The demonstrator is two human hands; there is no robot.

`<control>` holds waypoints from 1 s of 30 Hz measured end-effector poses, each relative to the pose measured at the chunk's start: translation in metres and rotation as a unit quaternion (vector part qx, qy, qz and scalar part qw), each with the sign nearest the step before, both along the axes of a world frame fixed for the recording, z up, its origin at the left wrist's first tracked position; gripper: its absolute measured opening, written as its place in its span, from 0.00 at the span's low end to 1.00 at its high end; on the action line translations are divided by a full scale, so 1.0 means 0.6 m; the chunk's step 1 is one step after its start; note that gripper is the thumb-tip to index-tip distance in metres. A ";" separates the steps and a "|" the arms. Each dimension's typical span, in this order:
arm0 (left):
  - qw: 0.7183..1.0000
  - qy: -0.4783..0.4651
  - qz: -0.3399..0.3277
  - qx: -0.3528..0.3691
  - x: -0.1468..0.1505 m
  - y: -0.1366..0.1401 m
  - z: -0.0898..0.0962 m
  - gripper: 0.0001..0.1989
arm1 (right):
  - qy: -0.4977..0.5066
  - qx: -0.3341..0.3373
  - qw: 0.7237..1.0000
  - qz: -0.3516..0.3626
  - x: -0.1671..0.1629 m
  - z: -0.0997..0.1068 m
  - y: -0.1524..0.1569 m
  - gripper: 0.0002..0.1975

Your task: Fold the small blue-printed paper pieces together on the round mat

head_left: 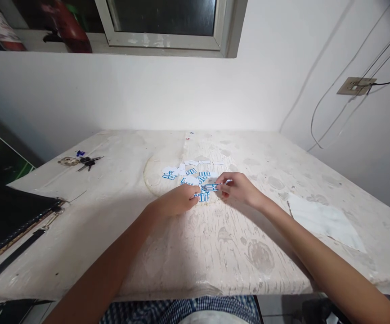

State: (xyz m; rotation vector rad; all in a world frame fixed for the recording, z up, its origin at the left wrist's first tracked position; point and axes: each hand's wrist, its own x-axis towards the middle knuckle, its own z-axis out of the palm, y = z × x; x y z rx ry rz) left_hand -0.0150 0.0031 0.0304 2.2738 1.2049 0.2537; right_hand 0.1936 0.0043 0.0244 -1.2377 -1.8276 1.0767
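Both of my hands meet over a loose pile of small white paper pieces (190,180) printed with blue rectangles, in the middle of the table. Between the fingertips of my right hand (238,186) is a blue-outlined paper piece (211,187), pinched at its right end. My left hand (179,199) is closed, thumb and fingertips together near that piece's left end; whatever it grips is too small to make out. More blue-printed pieces lie just under and beyond my fingers. Several blank white slips (204,162) form a row behind the pile.
A pale cover lies over the table (181,256). Keys (88,162) rest at the left, above a black bag (15,216) with a strap. A white sheet (323,220) lies at the right. Behind stand a wall and window (164,40); cables hang from a socket (356,85).
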 end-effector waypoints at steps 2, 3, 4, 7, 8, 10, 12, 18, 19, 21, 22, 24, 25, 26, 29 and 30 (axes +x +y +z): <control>1.000 -0.005 0.008 -0.003 0.001 0.000 0.000 0.07 | 0.024 -0.016 0.999 0.022 -0.008 -0.011 -0.002 0.05; 1.000 -0.011 0.015 -0.007 0.000 0.000 0.000 0.05 | 0.029 -0.017 0.999 0.034 -0.012 -0.016 -0.004 0.06; 0.999 -0.020 0.022 -0.012 0.000 0.000 -0.001 0.04 | 0.031 -0.013 0.999 0.043 -0.015 -0.021 -0.006 0.06; 0.998 -0.051 0.031 -0.036 -0.003 -0.001 -0.002 0.10 | 0.014 0.011 0.998 0.054 -0.021 -0.030 -0.010 0.07; 0.997 -0.058 0.032 -0.041 -0.004 0.000 -0.003 0.12 | 0.005 0.018 0.998 0.056 -0.022 -0.032 -0.011 0.07; 0.997 -0.061 0.028 -0.045 -0.005 0.000 -0.003 0.14 | -0.012 0.028 0.998 0.061 -0.023 -0.033 -0.013 0.08; 0.997 -0.053 0.023 -0.043 -0.006 0.002 -0.004 0.11 | -0.025 0.030 0.997 0.066 -0.024 -0.030 -0.016 0.10; 0.998 -0.048 0.022 -0.037 -0.002 0.002 -0.008 0.06 | -0.103 0.065 0.988 0.090 -0.030 -0.016 -0.027 0.13; 0.998 -0.049 0.023 -0.037 -0.001 0.001 -0.007 0.05 | -0.117 0.081 0.986 0.085 -0.031 -0.015 -0.028 0.12; 0.998 -0.048 0.028 -0.042 0.002 -0.002 -0.005 0.06 | -0.136 0.104 0.982 0.074 -0.034 -0.013 -0.029 0.09; 0.997 -0.048 0.032 -0.044 0.003 -0.004 -0.004 0.06 | -0.140 0.108 0.982 0.068 -0.036 -0.013 -0.030 0.09; 0.997 -0.048 0.037 -0.043 0.004 -0.006 -0.001 0.06 | -0.140 0.108 0.982 0.059 -0.037 -0.013 -0.030 0.09; 0.997 -0.047 0.039 -0.043 0.005 -0.007 0.000 0.06 | -0.139 0.106 0.983 0.056 -0.038 -0.014 -0.031 0.09; 0.997 -0.046 0.039 -0.044 0.005 -0.008 0.000 0.06 | -0.138 0.106 0.983 0.054 -0.038 -0.014 -0.031 0.09; 0.998 -0.040 0.035 -0.042 0.003 -0.008 0.000 0.05 | -0.143 0.110 0.982 0.053 -0.037 -0.017 -0.031 0.08; 0.998 -0.035 0.033 -0.039 0.002 -0.008 0.000 0.05 | -0.145 0.109 0.982 0.054 -0.037 -0.017 -0.031 0.08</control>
